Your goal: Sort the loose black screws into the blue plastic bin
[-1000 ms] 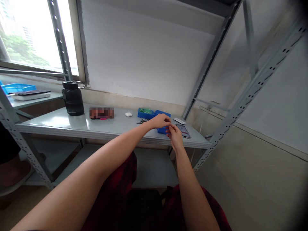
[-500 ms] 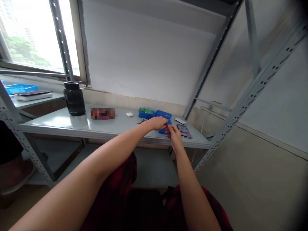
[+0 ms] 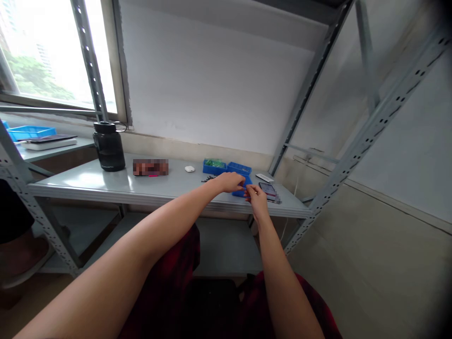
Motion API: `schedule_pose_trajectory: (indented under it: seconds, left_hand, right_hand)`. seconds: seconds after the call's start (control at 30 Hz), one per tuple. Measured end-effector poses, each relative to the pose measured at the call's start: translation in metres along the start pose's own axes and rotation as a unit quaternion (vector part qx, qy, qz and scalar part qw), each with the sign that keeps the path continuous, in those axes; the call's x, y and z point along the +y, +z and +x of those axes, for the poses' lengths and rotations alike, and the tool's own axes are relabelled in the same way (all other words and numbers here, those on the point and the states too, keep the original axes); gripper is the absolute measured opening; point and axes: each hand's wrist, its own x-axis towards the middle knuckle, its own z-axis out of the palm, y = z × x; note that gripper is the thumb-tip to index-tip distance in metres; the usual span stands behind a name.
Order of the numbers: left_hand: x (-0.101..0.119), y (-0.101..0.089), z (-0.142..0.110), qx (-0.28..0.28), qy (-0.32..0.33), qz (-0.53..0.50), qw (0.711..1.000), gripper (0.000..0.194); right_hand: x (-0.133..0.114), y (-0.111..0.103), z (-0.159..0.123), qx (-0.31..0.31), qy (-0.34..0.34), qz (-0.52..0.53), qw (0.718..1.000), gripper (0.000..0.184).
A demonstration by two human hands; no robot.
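Both my hands meet over a small blue tray [image 3: 246,186] near the right end of the grey shelf table [image 3: 106,181]. My left hand [image 3: 231,181] is curled, fingertips pinched together. My right hand [image 3: 257,197] is also pinched, its fingertips almost touching the left ones. Whatever sits between the fingertips is too small to make out. A phone [image 3: 267,189] lies just right of my right hand. Two more blue trays stand behind: one with green parts [image 3: 213,165] and one beside it [image 3: 239,168]. Small dark parts [image 3: 208,178] lie left of my left hand.
A black jar [image 3: 109,146] stands at the table's left, with a white earbud case [image 3: 189,168] in the middle. A white flat object [image 3: 264,177] lies behind the phone. Slotted metal uprights [image 3: 370,132] frame the right side. A second table with a blue tray [image 3: 30,132] is far left.
My hands have stayed together over the small blue tray, shifting only slightly. The view has moved a little.
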Motion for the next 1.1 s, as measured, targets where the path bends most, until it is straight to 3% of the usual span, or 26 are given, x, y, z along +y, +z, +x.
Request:
schedule_pose_trajectory:
  seconds: [0.2,0.53,1.1]
  left_hand:
    - [-0.0084,0.0029,0.0023,0.019,0.004,-0.015,1.000,0.024]
    - [-0.0032,0.0007,0.0013,0.016,0.026,-0.058,0.998,0.025]
    - [-0.0066,0.0013,0.0031,0.002,-0.001,-0.019,1.000,0.023]
  right_hand:
    - [0.0019,-0.0040,0.0035,0.033,0.007,0.023,0.999,0.036]
    - [0.0012,-0.0023,0.0024,0.049,0.009,0.037,0.998,0.034]
    - [0.0056,0.0032,0.0020,0.008,-0.002,0.003,1.000,0.035]
